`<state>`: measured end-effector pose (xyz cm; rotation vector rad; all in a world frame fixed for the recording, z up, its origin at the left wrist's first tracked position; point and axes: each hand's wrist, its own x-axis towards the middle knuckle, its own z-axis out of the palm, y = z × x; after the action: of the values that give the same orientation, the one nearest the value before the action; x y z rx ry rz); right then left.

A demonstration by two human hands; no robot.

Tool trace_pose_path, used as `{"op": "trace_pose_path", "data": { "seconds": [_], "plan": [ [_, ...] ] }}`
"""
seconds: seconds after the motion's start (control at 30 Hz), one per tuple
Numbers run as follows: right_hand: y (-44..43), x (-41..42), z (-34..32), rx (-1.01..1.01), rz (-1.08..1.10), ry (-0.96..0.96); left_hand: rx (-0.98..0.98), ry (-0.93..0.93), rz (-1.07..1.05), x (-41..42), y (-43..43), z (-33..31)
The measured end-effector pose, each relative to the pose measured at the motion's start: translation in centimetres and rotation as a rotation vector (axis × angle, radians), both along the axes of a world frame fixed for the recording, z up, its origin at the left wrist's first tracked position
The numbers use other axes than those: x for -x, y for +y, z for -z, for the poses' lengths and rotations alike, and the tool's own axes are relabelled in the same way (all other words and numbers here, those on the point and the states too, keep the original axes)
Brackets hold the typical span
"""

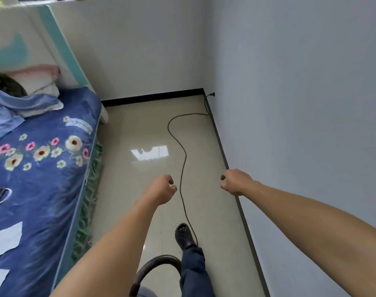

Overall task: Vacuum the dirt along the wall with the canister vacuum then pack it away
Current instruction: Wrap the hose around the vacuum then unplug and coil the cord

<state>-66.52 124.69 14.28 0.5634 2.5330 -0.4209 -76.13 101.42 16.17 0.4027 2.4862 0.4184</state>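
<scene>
My left hand (162, 188) has its fingers (171, 182) curled into a loose fist; my right hand (235, 183) is half-curled, thumb apart. Neither holds anything. The vacuum hose (159, 261) arcs beside my leg (192, 269), its cord (184, 159) lying across the floor (140, 129).

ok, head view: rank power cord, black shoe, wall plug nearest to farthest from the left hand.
1. Power cord: on the floor, just right of left hand.
2. Black shoe: lower, back toward the person.
3. Wall plug: far corner, right wall.
</scene>
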Motion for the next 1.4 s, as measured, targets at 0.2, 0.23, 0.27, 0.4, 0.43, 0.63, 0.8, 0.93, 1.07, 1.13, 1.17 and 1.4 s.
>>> {"op": "trace_pose_path", "data": {
  "seconds": [0.2, 0.23, 0.27, 0.4, 0.43, 0.63, 0.8, 0.93, 1.07, 1.13, 1.17, 1.4],
  "plan": [
    [6.3, 14.7, -1.4, -0.058, 0.05, 0.03, 0.018, 0.03, 0.084, 15.3, 4.7, -0.8],
    [7.1, 16.7, -2.0, -0.052, 0.078, 0.035, 0.042, 0.035, 0.11, 17.6, 5.2, -1.3],
    [7.8, 18.7, -2.6, -0.043, 0.108, 0.043, 0.058, 0.043, 0.126, 20.0, 5.8, -2.0],
    [10.2, 25.5, -4.3, 0.016, 0.175, 0.077, 0.076, 0.08, 0.159, 28.7, 8.6, -4.8],
    [11.0, 27.3, -4.5, 0.024, 0.188, 0.08, 0.075, 0.094, 0.168, 30.8, 9.6, -5.5],
    [17.7, 38.9, -3.4, 0.047, 0.261, 0.079, 0.076, 0.117, 0.197, 43.0, 16.3, -6.1],
    [24.4, 50.1, -0.1, 0.139, 0.355, 0.088, 0.096, 0.102, 0.215, 54.1, 22.7, -4.8],
    [28.6, 57.7, 0.6, 0.17, 0.384, 0.043, 0.09, 0.077, 0.214, 62.4, 27.3, -4.6],
    [31.7, 64.2, 0.6, 0.174, 0.4, 0.019, 0.073, 0.06, 0.199, 68.9, 30.3, -4.2],
    [33.0, 68.0, 1.3, 0.197, 0.426, 0.025, 0.084, 0.037, 0.215, 72.8, 31.7, -3.2],
    [33.6, 69.7, 1.8, 0.213, 0.445, 0.025, 0.091, 0.034, 0.225, 74.7, 32.4, -2.7],
    [36.4, 78.6, 8.2, 0.268, 0.744, 0.023, 0.137, -0.026, 0.392, 88.4, 38.5, 3.4]
  ]
}}
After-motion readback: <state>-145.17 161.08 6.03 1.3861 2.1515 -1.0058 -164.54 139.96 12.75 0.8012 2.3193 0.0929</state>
